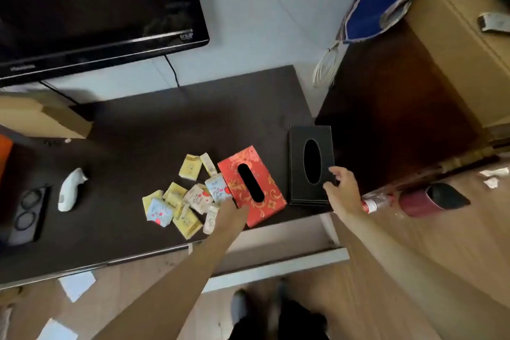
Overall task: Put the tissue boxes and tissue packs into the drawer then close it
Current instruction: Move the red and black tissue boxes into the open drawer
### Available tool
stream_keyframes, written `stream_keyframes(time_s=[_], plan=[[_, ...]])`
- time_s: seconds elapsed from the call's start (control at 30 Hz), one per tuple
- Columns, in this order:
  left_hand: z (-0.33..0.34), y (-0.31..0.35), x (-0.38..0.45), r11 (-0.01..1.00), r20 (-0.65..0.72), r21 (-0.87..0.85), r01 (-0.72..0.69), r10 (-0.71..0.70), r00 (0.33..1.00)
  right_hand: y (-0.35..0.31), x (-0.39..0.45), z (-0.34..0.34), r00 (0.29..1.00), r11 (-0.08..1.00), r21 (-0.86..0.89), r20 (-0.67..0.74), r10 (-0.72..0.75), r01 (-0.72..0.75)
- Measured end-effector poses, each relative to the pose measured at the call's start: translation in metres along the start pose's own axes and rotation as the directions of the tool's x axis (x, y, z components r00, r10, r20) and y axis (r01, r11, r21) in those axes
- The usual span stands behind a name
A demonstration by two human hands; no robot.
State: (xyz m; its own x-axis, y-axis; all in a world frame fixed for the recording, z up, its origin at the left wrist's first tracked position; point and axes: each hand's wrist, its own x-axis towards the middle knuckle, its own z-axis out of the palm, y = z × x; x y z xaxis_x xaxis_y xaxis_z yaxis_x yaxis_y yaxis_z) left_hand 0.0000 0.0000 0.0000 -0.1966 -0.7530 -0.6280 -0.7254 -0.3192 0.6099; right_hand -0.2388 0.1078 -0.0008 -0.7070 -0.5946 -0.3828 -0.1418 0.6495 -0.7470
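A red patterned tissue box [260,174] lies near the front edge of the dark cabinet top [154,124]. A black tissue box [299,168] lies flat just to its right. Several small tissue packs [182,199], yellow, blue and white, are scattered left of the red box. My left hand [231,215] grips the red box's near left corner. My right hand [342,190] touches the black box's right side, fingers curled on its edge. The white drawer [276,265] is pulled open below the cabinet front, under my arms.
A black television [91,8] hangs at the back left. A cardboard box [41,116], a white handheld device [70,188] and a black tray [27,212] sit at the left. A taller dark cabinet [386,107] with a cardboard box stands right. A maroon cup [430,199] lies on the wooden floor.
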Motion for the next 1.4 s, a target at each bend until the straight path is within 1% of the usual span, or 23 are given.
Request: stream_keyframes(time_s=[0.03,0.07,0.17,0.27,0.37,0.43,0.53,0.7,0.83,0.97,1.13,1.23,1.3,1.37,1.4], plan=[[0.007,0.003,0.004,1.0,-0.016,0.001,-0.009,0.009,1.0,0.001,0.011,0.003,1.0,0.999,-0.039,-0.016,-0.016,0.015],[0.012,0.007,0.007,1.0,-0.039,0.022,0.018,-0.017,0.999,-0.002,0.019,0.004,1.0,0.997,-0.075,-0.012,-0.011,0.01],[0.028,0.013,0.017,0.995,-0.088,0.003,0.098,-0.097,0.991,-0.004,0.045,0.012,0.999,0.996,-0.07,-0.002,0.053,-0.053],[0.038,0.012,0.025,0.99,-0.167,0.019,0.139,-0.134,0.977,0.001,0.062,0.02,0.994,0.992,-0.078,0.045,0.102,-0.099],[0.048,0.01,0.031,0.986,-0.221,0.009,0.166,-0.16,0.962,0.008,0.076,0.027,0.992,0.989,-0.095,0.046,0.121,-0.116],[0.052,0.008,0.032,0.983,-0.247,-0.028,0.182,-0.184,0.952,0.013,0.079,0.028,0.989,0.986,-0.098,0.054,0.139,-0.133],[0.055,0.006,0.036,0.979,-0.279,-0.06,0.193,-0.202,0.939,0.021,0.078,0.027,0.99,0.989,-0.086,0.065,0.123,-0.117],[0.057,0.003,0.034,0.977,-0.304,-0.106,0.184,-0.209,0.93,0.033,0.065,0.02,0.99,0.99,-0.062,0.067,0.128,-0.123],[0.06,-0.002,0.03,0.983,-0.294,-0.093,0.158,-0.179,0.939,0.05,0.047,0.011,0.986,0.99,-0.015,0.079,0.143,-0.143],[0.072,-0.001,0.027,0.99,-0.253,-0.049,0.129,-0.137,0.958,0.064,0.033,0.005,0.982,0.985,0.008,0.078,0.173,-0.174],[0.066,0.012,0.045,0.983,-0.24,-0.054,0.177,-0.185,0.953,0.063,0.04,0.002,0.981,0.984,0.017,0.08,0.176,-0.178],[0.057,0.017,0.055,0.98,-0.218,0.001,0.198,-0.194,0.957,0.058,0.05,-0.001,0.98,0.983,-0.048,0.083,0.182,-0.178],[0.051,0.02,0.059,0.976,-0.202,0.008,0.216,-0.21,0.957,0.056,0.055,-0.005,0.98,0.978,-0.122,0.083,0.18,-0.169],[0.047,0.022,0.06,0.973,-0.194,-0.018,0.23,-0.229,0.954,0.054,0.058,-0.008,0.979,0.965,-0.206,0.089,0.181,-0.16],[0.045,0.021,0.06,0.97,-0.185,-0.057,0.237,-0.243,0.952,0.054,0.058,-0.01,0.978,0.961,-0.226,0.094,0.184,-0.159]])
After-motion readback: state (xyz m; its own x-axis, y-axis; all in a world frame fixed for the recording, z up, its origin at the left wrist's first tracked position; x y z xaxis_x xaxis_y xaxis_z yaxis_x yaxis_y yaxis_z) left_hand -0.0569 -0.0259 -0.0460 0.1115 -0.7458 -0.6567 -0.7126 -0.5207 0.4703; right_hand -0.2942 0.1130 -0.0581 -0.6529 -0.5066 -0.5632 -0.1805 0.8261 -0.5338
